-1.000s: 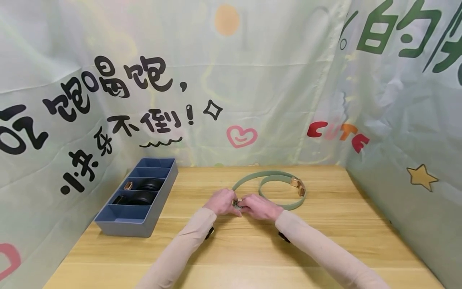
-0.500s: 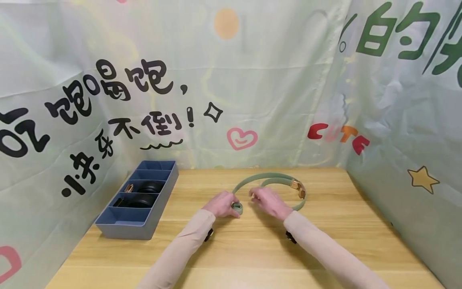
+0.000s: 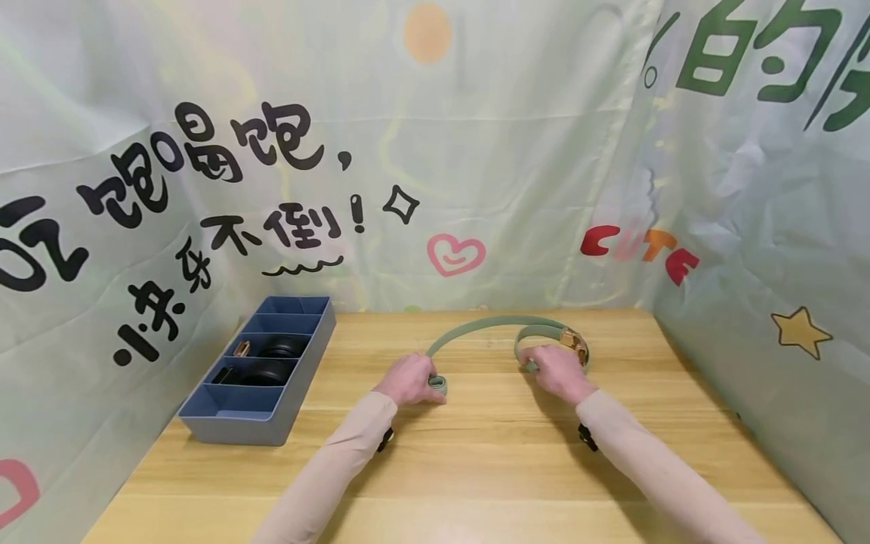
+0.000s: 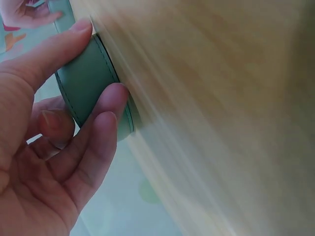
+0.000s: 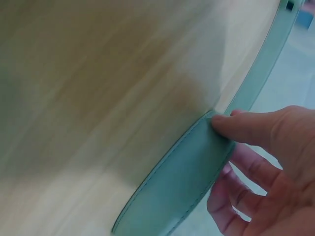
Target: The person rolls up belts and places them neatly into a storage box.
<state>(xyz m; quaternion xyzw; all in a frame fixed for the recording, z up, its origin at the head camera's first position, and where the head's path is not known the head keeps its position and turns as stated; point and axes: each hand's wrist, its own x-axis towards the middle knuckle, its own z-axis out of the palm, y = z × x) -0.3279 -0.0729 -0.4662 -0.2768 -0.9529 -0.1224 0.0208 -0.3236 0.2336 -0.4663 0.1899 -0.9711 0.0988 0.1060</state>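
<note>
A sage-green belt (image 3: 506,320) stands on its edge on the table. My left hand (image 3: 408,379) holds one part of it wound into a small tight roll (image 3: 438,384). In the left wrist view, thumb and fingers lie around the stitched roll (image 4: 86,78). From there the strap arcs back and right to a loop with a gold-coloured buckle (image 3: 574,341). At that loop my right hand (image 3: 559,372) pinches the strap; the right wrist view has the thumb on the upper edge of the strap (image 5: 177,177). The right hand partly hides the loop's front.
A blue-grey divided box (image 3: 292,404) stands on the left of the table. Two of its compartments hold rolled black belts (image 3: 268,372). Printed cloth walls (image 3: 516,189) enclose the wooden table (image 3: 435,468) at the back and sides.
My right hand has left the roll, moved right and taken hold of the strap at the loop. The left hand keeps the roll, shifted slightly left. The buckle end has moved slightly right.
</note>
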